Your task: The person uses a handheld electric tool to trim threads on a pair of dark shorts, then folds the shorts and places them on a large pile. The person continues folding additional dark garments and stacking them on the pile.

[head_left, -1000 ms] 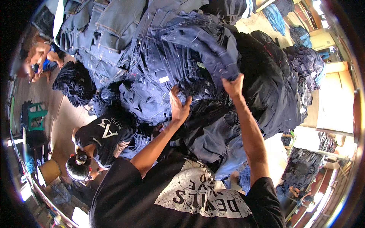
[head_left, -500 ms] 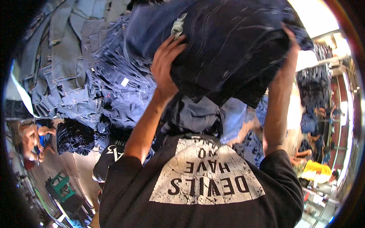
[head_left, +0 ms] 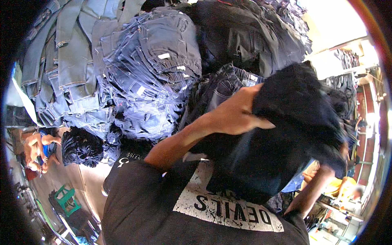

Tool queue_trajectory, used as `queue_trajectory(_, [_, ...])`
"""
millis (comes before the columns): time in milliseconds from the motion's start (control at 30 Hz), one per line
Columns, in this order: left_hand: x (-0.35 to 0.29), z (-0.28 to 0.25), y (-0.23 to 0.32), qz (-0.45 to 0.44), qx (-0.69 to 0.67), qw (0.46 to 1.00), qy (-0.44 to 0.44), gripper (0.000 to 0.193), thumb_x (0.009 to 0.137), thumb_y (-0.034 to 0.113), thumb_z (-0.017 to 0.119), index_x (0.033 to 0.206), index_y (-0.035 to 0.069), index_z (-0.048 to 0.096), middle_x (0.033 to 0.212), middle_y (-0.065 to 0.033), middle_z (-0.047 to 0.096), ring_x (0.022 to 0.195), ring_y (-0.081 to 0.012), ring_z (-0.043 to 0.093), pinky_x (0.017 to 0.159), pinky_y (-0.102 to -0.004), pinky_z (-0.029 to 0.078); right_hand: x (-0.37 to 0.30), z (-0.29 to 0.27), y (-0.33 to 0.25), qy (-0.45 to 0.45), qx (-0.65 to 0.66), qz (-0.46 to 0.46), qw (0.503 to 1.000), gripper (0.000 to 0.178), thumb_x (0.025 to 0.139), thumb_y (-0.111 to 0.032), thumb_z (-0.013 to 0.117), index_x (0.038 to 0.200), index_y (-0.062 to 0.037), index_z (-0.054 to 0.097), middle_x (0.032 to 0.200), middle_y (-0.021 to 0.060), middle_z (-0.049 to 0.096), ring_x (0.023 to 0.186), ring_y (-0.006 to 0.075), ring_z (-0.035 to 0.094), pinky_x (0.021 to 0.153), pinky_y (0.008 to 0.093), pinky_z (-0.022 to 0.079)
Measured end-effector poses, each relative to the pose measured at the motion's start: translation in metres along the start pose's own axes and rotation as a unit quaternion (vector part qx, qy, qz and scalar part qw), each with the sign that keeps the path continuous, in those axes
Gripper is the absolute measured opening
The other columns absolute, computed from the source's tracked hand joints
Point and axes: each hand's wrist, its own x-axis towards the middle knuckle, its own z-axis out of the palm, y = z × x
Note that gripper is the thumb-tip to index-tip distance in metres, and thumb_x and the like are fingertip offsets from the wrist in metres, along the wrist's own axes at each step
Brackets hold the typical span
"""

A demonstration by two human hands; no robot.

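A dark, nearly black garment (head_left: 281, 139), likely denim, hangs bunched in front of my chest, its edges blurred by motion. My left hand (head_left: 237, 114) grips its upper left side, thumb lying across the cloth and fingertips hidden behind it. At the lower right, folds of the same garment cover most of my right hand (head_left: 344, 152); only a bit shows at the cloth's edge. Just beyond my left hand lies a pair of dark jeans (head_left: 226, 87) with a pocket and waistband showing. A large heap of black trousers (head_left: 253, 41) rises behind that.
Stacked blue jeans (head_left: 163, 49) with white tags lie left of the black heap, and grey-blue jeans (head_left: 73, 53) hang farther left. On the floor are a dark bundle (head_left: 81, 147) and a green stool (head_left: 67, 200). People sit at the far left and right.
The dark cloth has come down from overhead to my chest and toward the right, uncovering the heaps behind. Both hands have moved right with it; the right one has dropped lower.
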Motion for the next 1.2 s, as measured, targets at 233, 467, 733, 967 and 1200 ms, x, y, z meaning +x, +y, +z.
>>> queue_trajectory(233, [-0.096, -0.08, -0.2, -0.372, -0.052, 0.912, 0.162, 0.088, 0.07, 0.006, 0.092, 0.15, 0.002, 0.056, 0.142, -0.0098, 0.067, 0.132, -0.0275, 0.06, 0.119, -0.0407, 0.043, 0.101, 0.078, 0.266, 0.019, -0.169, 0.258, 0.951, 0.112, 0.09, -0.049, 0.084, 0.168, -0.0094, 0.014, 0.163, 0.0327, 0.031, 0.14, 0.0505, 0.051, 0.105, 0.0633, 0.052])
queue_trajectory(467, [-0.138, -0.078, -0.248, -0.356, 0.13, 0.888, 0.262, 0.12, 0.068, 0.011, 0.092, 0.166, -0.003, 0.022, 0.165, -0.0272, 0.041, 0.153, -0.0399, 0.04, 0.126, -0.0444, 0.034, 0.072, 0.101, 0.35, -0.252, -0.676, -0.269, 0.638, 0.09, 0.095, -0.069, 0.067, 0.169, -0.0261, 0.037, 0.181, 0.0173, 0.01, 0.165, 0.0479, -0.001, 0.122, 0.0784, 0.002])
queue_trajectory(733, [-0.124, -0.09, -0.232, -0.374, 0.201, 0.849, 0.314, 0.104, 0.083, 0.034, 0.09, 0.165, 0.005, 0.032, 0.162, -0.0267, 0.044, 0.153, -0.0408, 0.041, 0.126, -0.0466, 0.034, 0.127, 0.141, 0.412, -0.305, -0.684, -0.25, 0.613, 0.084, 0.101, -0.068, 0.056, 0.17, -0.0257, 0.033, 0.181, 0.008, 0.015, 0.167, 0.0393, 0.0, 0.119, 0.0825, -0.005])
queue_trajectory(967, [-0.216, -0.111, -0.178, -0.402, 0.119, 0.798, 0.433, 0.054, 0.095, 0.029, 0.083, 0.14, 0.007, 0.064, 0.127, -0.0074, 0.075, 0.114, -0.0248, 0.072, 0.103, -0.0418, 0.056, 0.081, 0.283, 0.389, -0.529, -0.369, -0.273, 0.714, 0.082, 0.082, -0.017, 0.087, 0.156, -0.0111, 0.05, 0.164, 0.0233, 0.044, 0.155, 0.0472, 0.035, 0.125, 0.0595, 0.031])
queue_trajectory(1200, [-0.241, -0.126, -0.188, -0.256, 0.227, 0.711, 0.614, 0.054, 0.094, 0.021, 0.082, 0.138, 0.002, 0.057, 0.128, -0.0175, 0.07, 0.104, -0.0265, 0.075, 0.088, -0.042, 0.062, 0.09, 0.397, 0.49, -0.617, -0.365, -0.304, 0.628, 0.056, 0.089, -0.011, 0.078, 0.143, -0.0093, 0.063, 0.141, 0.0217, 0.066, 0.139, 0.044, 0.057, 0.119, 0.049, 0.045])
